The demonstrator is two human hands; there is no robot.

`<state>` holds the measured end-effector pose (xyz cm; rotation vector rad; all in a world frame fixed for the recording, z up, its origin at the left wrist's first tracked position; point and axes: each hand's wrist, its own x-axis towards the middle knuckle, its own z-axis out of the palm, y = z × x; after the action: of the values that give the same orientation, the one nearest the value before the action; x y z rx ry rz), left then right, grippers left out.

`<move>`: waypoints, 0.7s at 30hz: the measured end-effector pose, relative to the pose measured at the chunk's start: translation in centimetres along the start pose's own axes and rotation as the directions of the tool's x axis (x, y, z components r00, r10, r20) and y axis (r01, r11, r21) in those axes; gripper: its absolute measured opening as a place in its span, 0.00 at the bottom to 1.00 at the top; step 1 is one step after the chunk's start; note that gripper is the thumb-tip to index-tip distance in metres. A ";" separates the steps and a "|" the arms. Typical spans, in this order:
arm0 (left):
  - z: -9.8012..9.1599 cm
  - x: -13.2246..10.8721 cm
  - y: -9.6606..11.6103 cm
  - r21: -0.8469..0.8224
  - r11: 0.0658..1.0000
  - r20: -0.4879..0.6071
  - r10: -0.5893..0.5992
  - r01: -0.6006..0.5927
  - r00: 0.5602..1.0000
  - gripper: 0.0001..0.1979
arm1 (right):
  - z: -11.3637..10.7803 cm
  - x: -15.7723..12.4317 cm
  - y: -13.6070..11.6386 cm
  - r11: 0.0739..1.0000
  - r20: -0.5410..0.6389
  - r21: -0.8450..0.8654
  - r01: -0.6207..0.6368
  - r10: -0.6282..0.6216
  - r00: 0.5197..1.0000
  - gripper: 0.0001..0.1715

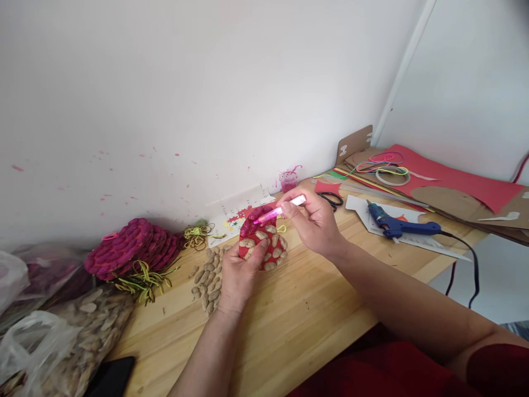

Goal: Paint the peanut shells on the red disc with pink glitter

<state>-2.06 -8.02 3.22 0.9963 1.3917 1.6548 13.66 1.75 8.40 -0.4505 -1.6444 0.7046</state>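
My left hand (241, 273) grips a red round disc (262, 238) covered with peanut shells, holding it tilted up off the wooden table (289, 325). My right hand (316, 220) pinches a white brush with a pink tip (281, 210). The tip touches the disc's upper edge, where the shells are painted magenta. Loose unpainted peanut shells (208, 281) lie just left of my left hand.
A pile of magenta painted pieces (132, 248) and yellow-green strings (142, 278) sit at the left. Plastic bags of peanuts (78, 336) lie at the front left. A small pink paint cup (288, 180), scissors (333, 199), a blue glue gun (397, 225) and red and brown card sheets (450, 184) are on the right.
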 end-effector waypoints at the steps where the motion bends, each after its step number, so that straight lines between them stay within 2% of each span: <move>1: 0.0 0.0 0.0 0.008 1.000 -0.002 0.005 -0.005 1.000 0.14 | 0.0 0.0 0.0 1.000 -0.004 -0.021 0.002 -0.002 1.000 0.08; 6: 0.0 -0.1 0.3 0.086 0.996 -0.020 0.015 -0.013 1.000 0.15 | -0.2 0.1 -0.1 0.999 0.001 -0.028 0.017 -0.017 1.000 0.08; 12: -0.1 -0.1 0.3 0.132 0.991 -0.031 0.043 -0.039 0.999 0.14 | -0.4 0.1 -0.3 0.988 0.034 -0.102 0.119 -0.116 0.993 0.06; 16: -0.2 0.0 0.5 0.151 0.987 -0.027 0.050 -0.046 0.998 0.14 | -0.3 0.0 -0.9 0.981 0.053 -0.088 0.171 -0.167 0.985 0.04; 21: 0.3 -0.3 1.7 0.264 0.952 -0.020 0.169 -0.158 0.985 0.12 | 0.1 -0.3 -1.9 0.957 0.107 -0.125 0.262 -0.249 0.963 0.03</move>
<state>-1.82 -8.38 4.92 1.2628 1.6247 1.6457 13.81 0.14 9.47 -0.2990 -1.8047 0.4246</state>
